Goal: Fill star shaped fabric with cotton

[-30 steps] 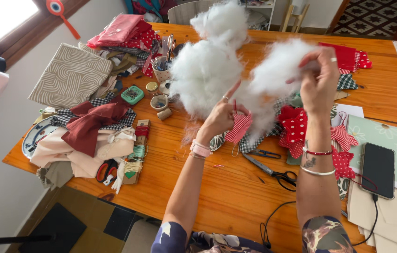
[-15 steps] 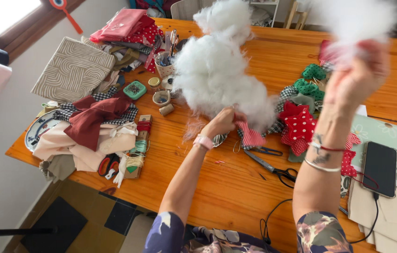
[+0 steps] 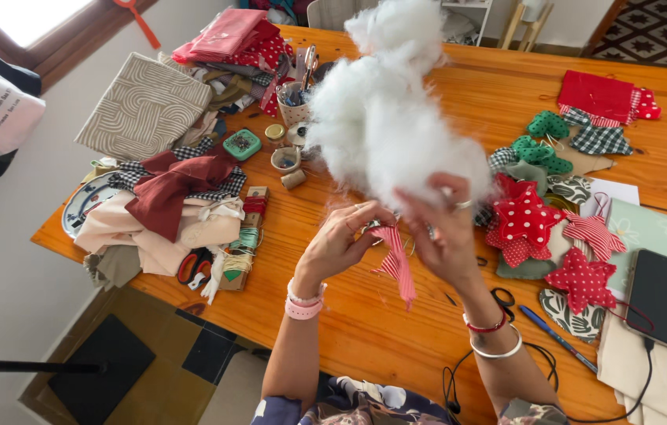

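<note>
Both forearms raised over near edge of wooden table, hands close together, wrists bent inward; left hand with fingers curled, pinching top of red-and-white striped fabric piece that hangs down between the hands; right hand palm toward camera, fingers closed around bottom of big white stuffing clump, thumb side touching striped piece too; pink band on left wrist, red and silver bangles on right wrist; stuffing held up above table centre, hiding what lies under it; right of hands, heap of red dotted fabric stars plus green and checked shapes, scissors and blue pen near right forearm, black phone on pale green sheet at far right with cable running off edge; left of hands, pile of folded cloth in cream and dark red over a plate, thread spools beside it, small green tin, patterned beige cushion at far left corner; window at upper left, dark floor tiles below table edge
</note>
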